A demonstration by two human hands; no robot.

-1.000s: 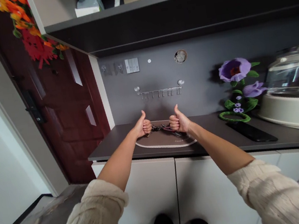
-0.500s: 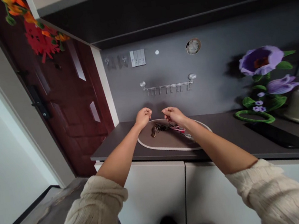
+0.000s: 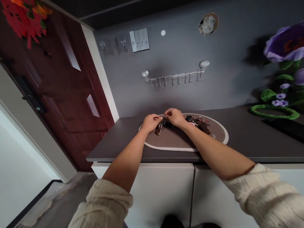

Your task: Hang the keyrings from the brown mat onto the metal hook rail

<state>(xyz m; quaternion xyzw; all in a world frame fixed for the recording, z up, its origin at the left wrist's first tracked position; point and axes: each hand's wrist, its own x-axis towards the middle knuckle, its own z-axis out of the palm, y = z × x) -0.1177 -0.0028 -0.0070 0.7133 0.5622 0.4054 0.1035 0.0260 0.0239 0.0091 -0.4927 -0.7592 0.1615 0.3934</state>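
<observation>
My left hand [image 3: 152, 122] and my right hand [image 3: 174, 117] are close together over the brown oval mat [image 3: 170, 141] with a pale rim. The fingers of each are pinched, and anything between them is too small to make out. Just below my fingertips lies a dark tangle of small items [image 3: 167, 124], with a brown piece [image 3: 158, 129] at its left end. Right of my right wrist, partly hidden behind it, rests a second cluster of what look like keys [image 3: 199, 122], with a dark brown strip-like fob [image 3: 204, 128].
A clear rail of small hooks [image 3: 175, 76] is fixed to the grey wall behind the mat. Purple artificial flowers [image 3: 293, 45] and a black flat object [image 3: 303, 135] are at the right on the dark counter [image 3: 110, 141]. At left is a dark red door [image 3: 73, 103].
Both hands have come lower and nearer each other, down to the dark tangle. The view has tilted down and moved closer, and the right-hand cluster is more exposed.
</observation>
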